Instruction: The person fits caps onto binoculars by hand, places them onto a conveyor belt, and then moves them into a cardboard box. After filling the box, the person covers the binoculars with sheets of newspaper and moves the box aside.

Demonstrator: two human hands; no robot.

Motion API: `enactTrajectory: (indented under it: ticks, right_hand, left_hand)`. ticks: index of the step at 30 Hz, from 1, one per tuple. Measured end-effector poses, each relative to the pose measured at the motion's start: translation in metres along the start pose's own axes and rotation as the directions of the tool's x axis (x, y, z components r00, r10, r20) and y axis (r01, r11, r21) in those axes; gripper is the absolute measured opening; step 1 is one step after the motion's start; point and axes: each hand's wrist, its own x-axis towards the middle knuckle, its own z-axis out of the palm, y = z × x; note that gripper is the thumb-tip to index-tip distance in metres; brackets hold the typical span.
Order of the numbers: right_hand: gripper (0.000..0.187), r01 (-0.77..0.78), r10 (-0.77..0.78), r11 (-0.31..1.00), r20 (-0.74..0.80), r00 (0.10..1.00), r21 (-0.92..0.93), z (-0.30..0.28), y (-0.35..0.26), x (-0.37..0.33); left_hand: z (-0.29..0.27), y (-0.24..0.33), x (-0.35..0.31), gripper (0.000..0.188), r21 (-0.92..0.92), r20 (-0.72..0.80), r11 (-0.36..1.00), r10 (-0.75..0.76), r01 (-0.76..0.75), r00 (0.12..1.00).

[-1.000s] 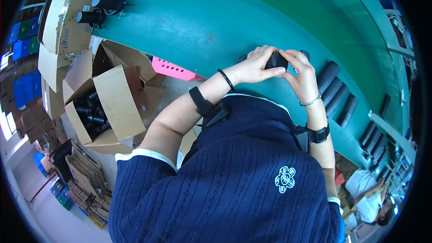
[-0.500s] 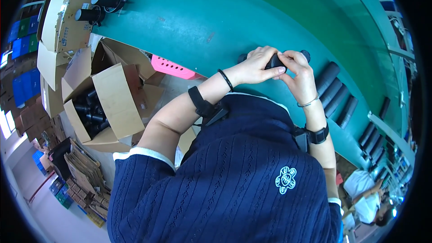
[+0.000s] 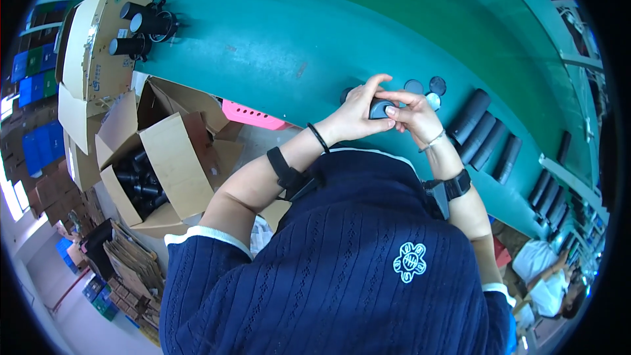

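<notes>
My left hand (image 3: 355,113) is wrapped round a black tube (image 3: 380,109), its forefinger lifted away from it. The tube lies across my palm, and one dark end pokes out beyond the far side of the hand. At the other end, a smooth dark grey round end faces right. My right hand (image 3: 415,117) pinches that end, the thumb lying on it and the fingers curled behind. Just past the right hand, small round discs rest on the green table: a grey disc (image 3: 413,87), a black disc (image 3: 437,85) and a paler disc (image 3: 433,101).
Several black tubes (image 3: 472,117) lie in a row on the table (image 3: 263,46) at right. Black cylinders with rings (image 3: 152,23) stand far left beside a carton (image 3: 108,46). An open carton (image 3: 174,164) holds black parts. A pink basket (image 3: 253,114) is below the table edge.
Both hands have shifted slightly left and nearer, still on the tube. My left forefinger has lifted, and the tube's grey end and the discs behind are now exposed.
</notes>
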Motion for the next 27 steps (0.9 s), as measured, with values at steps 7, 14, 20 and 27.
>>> enactTrajectory:
  ticks: [7, 14, 20, 27]
  right_hand:
    - [0.03, 0.101, -0.099, 0.993, -0.042, 0.994, 0.063, -0.008, -0.001, -0.019]
    - [0.084, 0.433, -0.493, 0.75, 0.014, 0.87, -0.5, -0.043, 0.033, -0.049]
    - [0.081, 0.357, -0.494, 0.828, -0.262, 0.829, -0.433, -0.136, 0.021, -0.118]
    - [0.078, -0.013, -0.374, 0.924, -0.911, 0.172, -0.382, -0.43, 0.056, -0.185]
  left_hand:
    - [0.003, 0.025, 0.014, 0.078, -0.361, 0.071, 0.929, -0.062, 0.083, 0.996]
    - [0.013, 0.054, 0.052, 0.04, -0.894, 0.147, 0.416, -0.082, 0.168, 0.986]
    - [0.055, 0.082, 0.096, 0.048, -0.754, 0.126, 0.52, -0.486, 0.402, 0.865]
    - [0.085, 0.05, 0.109, 0.03, -0.615, 0.264, 0.557, -0.521, 0.558, 0.811]
